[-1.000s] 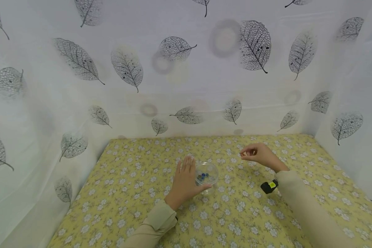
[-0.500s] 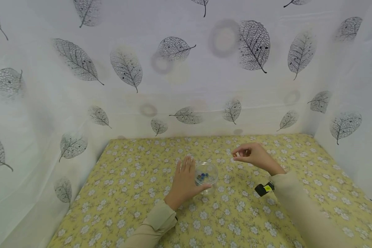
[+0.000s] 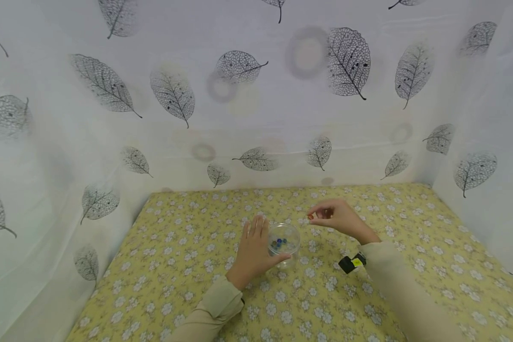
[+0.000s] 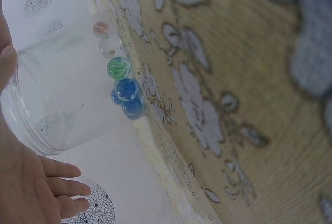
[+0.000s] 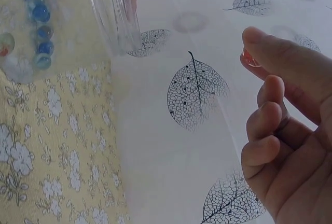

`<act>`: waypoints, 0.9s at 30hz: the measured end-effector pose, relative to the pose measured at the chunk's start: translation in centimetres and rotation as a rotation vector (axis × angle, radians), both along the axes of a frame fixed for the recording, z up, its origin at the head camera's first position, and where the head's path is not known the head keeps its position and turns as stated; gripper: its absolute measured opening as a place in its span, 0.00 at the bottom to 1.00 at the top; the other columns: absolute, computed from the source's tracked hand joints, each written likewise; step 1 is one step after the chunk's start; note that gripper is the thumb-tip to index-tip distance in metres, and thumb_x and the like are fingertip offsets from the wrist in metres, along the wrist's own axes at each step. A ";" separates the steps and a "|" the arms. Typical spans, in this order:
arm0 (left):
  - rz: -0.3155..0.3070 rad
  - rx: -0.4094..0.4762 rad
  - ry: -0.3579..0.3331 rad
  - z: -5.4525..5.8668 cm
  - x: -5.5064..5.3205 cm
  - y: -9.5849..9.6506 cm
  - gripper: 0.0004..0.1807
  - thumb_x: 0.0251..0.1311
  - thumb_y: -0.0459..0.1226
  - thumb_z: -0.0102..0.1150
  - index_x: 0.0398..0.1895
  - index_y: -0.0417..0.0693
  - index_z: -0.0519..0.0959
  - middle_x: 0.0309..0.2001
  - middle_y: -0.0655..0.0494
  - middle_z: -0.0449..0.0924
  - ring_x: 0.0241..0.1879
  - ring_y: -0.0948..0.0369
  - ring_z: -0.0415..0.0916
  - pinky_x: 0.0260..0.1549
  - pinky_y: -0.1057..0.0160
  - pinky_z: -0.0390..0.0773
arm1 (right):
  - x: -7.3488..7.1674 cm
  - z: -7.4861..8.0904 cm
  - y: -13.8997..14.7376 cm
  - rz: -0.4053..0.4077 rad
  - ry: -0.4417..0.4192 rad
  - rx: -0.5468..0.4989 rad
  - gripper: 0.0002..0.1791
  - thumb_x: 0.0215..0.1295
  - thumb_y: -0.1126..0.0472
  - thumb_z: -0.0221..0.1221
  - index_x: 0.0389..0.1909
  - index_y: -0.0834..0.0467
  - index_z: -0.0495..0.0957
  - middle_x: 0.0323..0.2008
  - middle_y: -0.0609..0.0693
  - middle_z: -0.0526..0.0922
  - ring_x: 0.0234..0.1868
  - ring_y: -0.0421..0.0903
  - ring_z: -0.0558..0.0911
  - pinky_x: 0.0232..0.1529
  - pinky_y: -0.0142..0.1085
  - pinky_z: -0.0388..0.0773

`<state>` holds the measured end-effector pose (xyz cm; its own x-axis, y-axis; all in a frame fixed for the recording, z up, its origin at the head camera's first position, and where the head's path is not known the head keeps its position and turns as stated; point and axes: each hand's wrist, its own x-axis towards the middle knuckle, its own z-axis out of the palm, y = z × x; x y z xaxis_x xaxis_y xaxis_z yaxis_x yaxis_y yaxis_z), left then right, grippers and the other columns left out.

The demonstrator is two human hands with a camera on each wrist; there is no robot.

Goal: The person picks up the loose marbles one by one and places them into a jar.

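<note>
A clear plastic jar (image 3: pixel 298 237) stands upright on the flowered cloth, its mouth uncovered. Several glass marbles lie on its bottom, among them a green one (image 4: pixel 119 68) and a blue one (image 4: pixel 126 89). My left hand (image 3: pixel 250 259) is beside the jar's left side near the rim, with fingers extended and thumb stretched along the near side. Up and to the right of the jar is my right hand (image 3: pixel 341 219), pinching an orange-red marble (image 5: pixel 251 58) between thumb and index finger. Its other fingers are curled toward the palm.
A yellow cloth with white flowers (image 3: pixel 175 266) covers the table. White curtains with grey leaf prints (image 3: pixel 273 114) hang behind and on both sides. A black wrist device with a yellow patch (image 3: pixel 351 262) is worn at the right sleeve.
My right hand has moved left toward the jar, carrying the orange-red marble. The left hand and jar have stayed in place.
</note>
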<state>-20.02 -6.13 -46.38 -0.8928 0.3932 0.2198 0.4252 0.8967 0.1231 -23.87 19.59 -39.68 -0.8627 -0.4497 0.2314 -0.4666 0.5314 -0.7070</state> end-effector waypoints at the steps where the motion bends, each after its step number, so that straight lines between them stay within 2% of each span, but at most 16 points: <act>1: 0.000 0.000 -0.002 0.0 0.0 0.0 0.60 0.49 0.73 0.48 0.71 0.35 0.54 0.72 0.39 0.51 0.73 0.46 0.48 0.69 0.43 0.53 | 0.0 0.0 -0.2 0.004 0.000 0.002 0.09 0.56 0.61 0.65 0.38 0.56 0.85 0.22 0.46 0.76 0.18 0.35 0.67 0.19 0.29 0.69; 12: 0.001 0.005 -0.008 0.2 0.0 0.0 0.60 0.48 0.72 0.49 0.71 0.34 0.54 0.72 0.38 0.52 0.73 0.45 0.48 0.70 0.43 0.52 | 0.0 0.1 -1.8 0.062 0.016 -0.018 0.10 0.55 0.62 0.66 0.39 0.58 0.85 0.23 0.46 0.78 0.18 0.34 0.69 0.19 0.30 0.71; 16: 0.001 0.010 -0.024 0.3 0.0 0.0 0.60 0.49 0.72 0.49 0.71 0.35 0.53 0.72 0.39 0.51 0.73 0.46 0.47 0.70 0.43 0.51 | 0.0 0.0 -2.2 0.075 -0.008 -0.023 0.10 0.56 0.62 0.65 0.39 0.59 0.85 0.23 0.47 0.78 0.19 0.34 0.69 0.20 0.29 0.71; 21: -0.002 0.007 -0.011 0.3 0.1 0.0 0.60 0.48 0.72 0.49 0.71 0.34 0.53 0.72 0.38 0.52 0.73 0.45 0.48 0.70 0.43 0.52 | -0.1 0.1 -2.7 0.105 -0.020 -0.009 0.11 0.57 0.61 0.65 0.40 0.60 0.84 0.22 0.47 0.78 0.19 0.35 0.69 0.21 0.29 0.72; 27: -0.005 0.011 0.004 0.3 0.1 -0.1 0.60 0.48 0.72 0.49 0.70 0.34 0.55 0.71 0.37 0.53 0.72 0.45 0.49 0.69 0.43 0.53 | 0.0 0.2 -3.2 0.126 -0.013 0.006 0.09 0.57 0.60 0.65 0.40 0.56 0.85 0.24 0.45 0.78 0.19 0.34 0.69 0.21 0.30 0.72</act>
